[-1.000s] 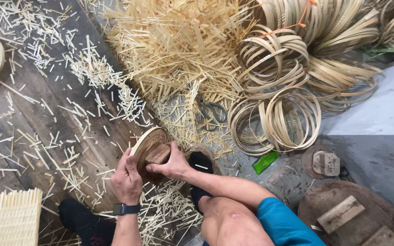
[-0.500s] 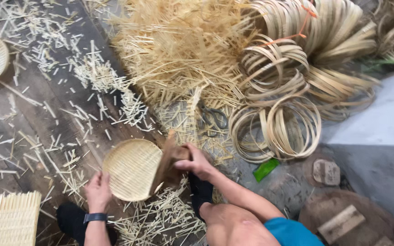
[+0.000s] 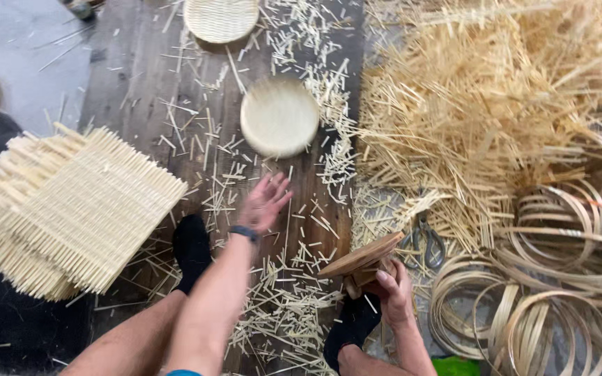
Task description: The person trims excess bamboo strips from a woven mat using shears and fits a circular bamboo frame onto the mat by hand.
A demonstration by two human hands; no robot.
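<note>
My left hand (image 3: 265, 202) is open with fingers spread, hovering above the dark wooden boards and holding nothing. A round woven bamboo tray (image 3: 279, 115) lies flat on the boards just beyond it. My right hand (image 3: 393, 287) grips a round wooden mould (image 3: 361, 258) with a flat disc top, held tilted near my right foot in a black sock (image 3: 352, 326). My left foot in a black sock (image 3: 191, 246) rests on the boards beside my left forearm.
A stack of square woven bamboo mats (image 3: 71, 209) lies at the left. Another round tray (image 3: 221, 17) sits at the top. A heap of bamboo slivers (image 3: 482, 104) and coiled bamboo strip rings (image 3: 559, 278) fill the right. Scissors (image 3: 423, 240) lie near the mould.
The woven tray has left my left hand and now lies farther away on the boards. My left hand has opened. The view has swung left, and my right hand keeps the wooden mould.
</note>
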